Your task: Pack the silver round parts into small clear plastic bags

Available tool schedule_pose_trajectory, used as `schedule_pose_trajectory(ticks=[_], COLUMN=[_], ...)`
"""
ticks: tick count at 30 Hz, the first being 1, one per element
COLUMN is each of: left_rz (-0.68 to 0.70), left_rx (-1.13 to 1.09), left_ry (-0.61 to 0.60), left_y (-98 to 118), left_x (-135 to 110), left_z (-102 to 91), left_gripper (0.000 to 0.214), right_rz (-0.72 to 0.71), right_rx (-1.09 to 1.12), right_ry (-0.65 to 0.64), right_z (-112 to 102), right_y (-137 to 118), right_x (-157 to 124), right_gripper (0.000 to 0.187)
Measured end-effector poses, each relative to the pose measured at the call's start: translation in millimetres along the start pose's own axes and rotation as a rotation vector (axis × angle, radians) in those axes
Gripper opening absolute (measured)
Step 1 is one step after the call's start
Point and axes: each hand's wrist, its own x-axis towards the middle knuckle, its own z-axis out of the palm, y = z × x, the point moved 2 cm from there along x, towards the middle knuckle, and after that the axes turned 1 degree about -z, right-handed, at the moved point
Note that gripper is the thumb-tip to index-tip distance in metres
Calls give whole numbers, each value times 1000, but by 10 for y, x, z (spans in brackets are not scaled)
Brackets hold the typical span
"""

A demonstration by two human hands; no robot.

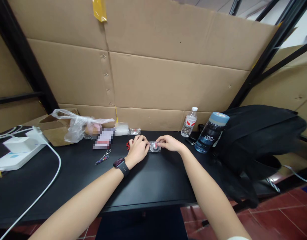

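Note:
My left hand [138, 148], with a dark watch [121, 165] on its wrist, and my right hand [170, 143] meet near the back of a black table [153, 180]. Both hands pinch the edges of a small clear plastic packet [154, 146] that holds something round and grey with a red spot. The packet lies low over the table top. A small red object [128, 145] sits just left of my left hand, partly hidden by it.
A similar clear packet [135, 132], a key ring [103, 158], a crumpled plastic bag [77, 126] on a cardboard box, a white power strip [17, 151] with cable. Right: small water bottle [189, 122], blue bottle [210, 132], black backpack [255, 140]. Cardboard wall behind.

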Motion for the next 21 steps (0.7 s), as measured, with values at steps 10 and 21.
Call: schedule_pose_trajectory(ticks=[10, 21], left_rz=[6, 28], left_rx=[53, 57], left_ry=[-38, -32], left_y=[-24, 27], left_x=[-31, -31], left_z=[-13, -28], left_gripper=[11, 36], right_rz=[156, 162], right_rx=[-47, -44], right_ry=[66, -12], right_z=[89, 75], right_y=[59, 48], right_x=[23, -1], right_gripper=[26, 36])
